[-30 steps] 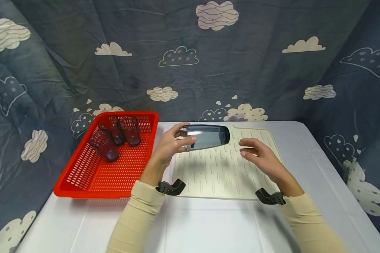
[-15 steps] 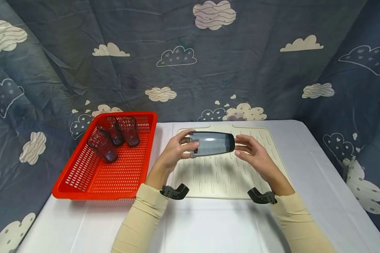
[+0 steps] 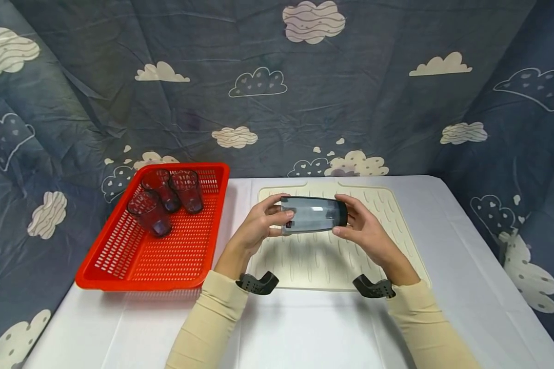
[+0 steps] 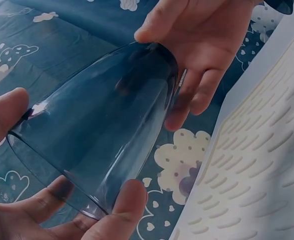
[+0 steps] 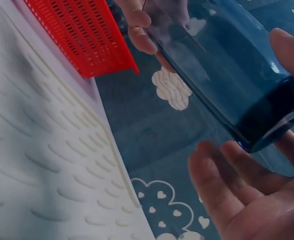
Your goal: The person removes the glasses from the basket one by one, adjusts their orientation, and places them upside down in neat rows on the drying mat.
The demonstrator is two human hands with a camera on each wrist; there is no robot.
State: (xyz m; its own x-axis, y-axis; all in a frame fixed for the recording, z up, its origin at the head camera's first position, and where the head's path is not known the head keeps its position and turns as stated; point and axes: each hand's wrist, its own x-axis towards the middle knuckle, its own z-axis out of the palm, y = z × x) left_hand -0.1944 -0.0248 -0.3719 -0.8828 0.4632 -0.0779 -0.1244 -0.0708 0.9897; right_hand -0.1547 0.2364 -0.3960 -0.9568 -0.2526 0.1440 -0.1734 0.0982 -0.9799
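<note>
A blue-tinted drinking glass (image 3: 315, 214) lies sideways in the air over the cream drying mat (image 3: 311, 266), its dark thick base pointing right. At the rim end my left hand (image 3: 254, 225) grips it, thumb on the near side. My right hand (image 3: 368, 233) holds the base end, with thumb and index fingertip at opposite edges of the glass. Up close in the left wrist view, left fingertips (image 4: 129, 200) press on the glass near its rim. The right wrist view has the right thumb (image 5: 289, 52) alongside the base and the other fingers spread beneath it.
On the left stands a red perforated plastic basket (image 3: 166, 284) with 3 similar glasses (image 3: 150, 212) leaning together at its back left. A white cloth covers the table (image 3: 314, 328). Dark cloud-print fabric (image 3: 374, 113) hangs behind and along both sides.
The right hand has come in leftward from apart and closed on the glass's base. The left hand has brought the glass slightly right and nearer. The glasses in the basket have stayed put.
</note>
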